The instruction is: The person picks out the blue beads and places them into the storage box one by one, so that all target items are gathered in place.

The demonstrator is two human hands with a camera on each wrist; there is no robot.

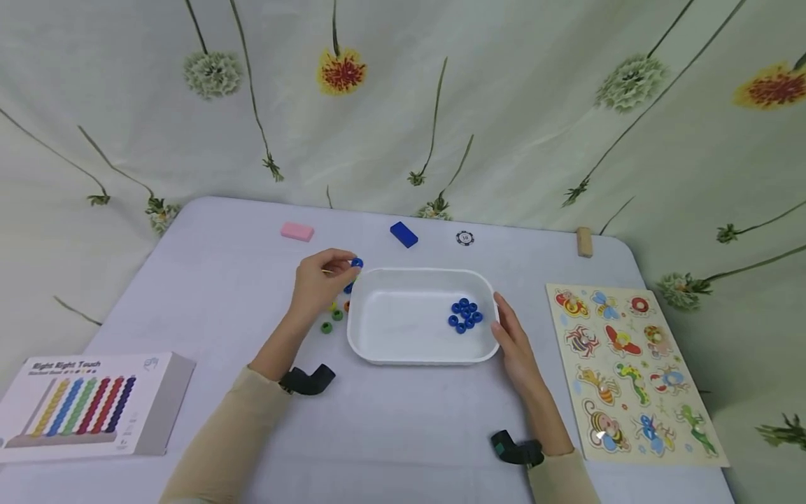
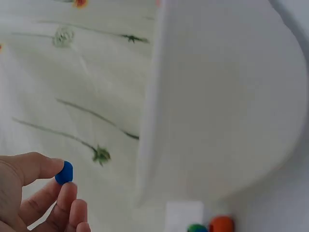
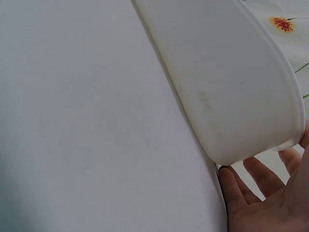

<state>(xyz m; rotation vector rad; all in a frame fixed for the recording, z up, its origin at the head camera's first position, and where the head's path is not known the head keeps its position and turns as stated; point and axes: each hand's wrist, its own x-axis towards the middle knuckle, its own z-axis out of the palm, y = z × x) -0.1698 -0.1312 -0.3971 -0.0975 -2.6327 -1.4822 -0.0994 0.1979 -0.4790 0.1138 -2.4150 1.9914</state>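
Note:
My left hand [image 1: 320,281] pinches a blue bead [image 2: 64,173] between thumb and fingertips, just off the left end of a white tray [image 1: 390,353]. Below that hand lie loose beads, among them a green bead [image 1: 326,327] and an orange bead [image 2: 222,224], partly hidden by the hand and the tray's rim. Several blue beads [image 1: 469,323] sit together inside the tray toward its right end. There my right hand [image 1: 515,343] holds the tray, its thumb at the rim and its fingers along the outer wall [image 3: 241,111].
Along the back edge lie a pink block [image 1: 297,232], a blue block [image 1: 404,234], a poker chip [image 1: 464,238] and a wooden block [image 1: 584,242]. An insect puzzle board [image 1: 604,350] lies at the right; a printed game box [image 1: 94,406] is at the left front.

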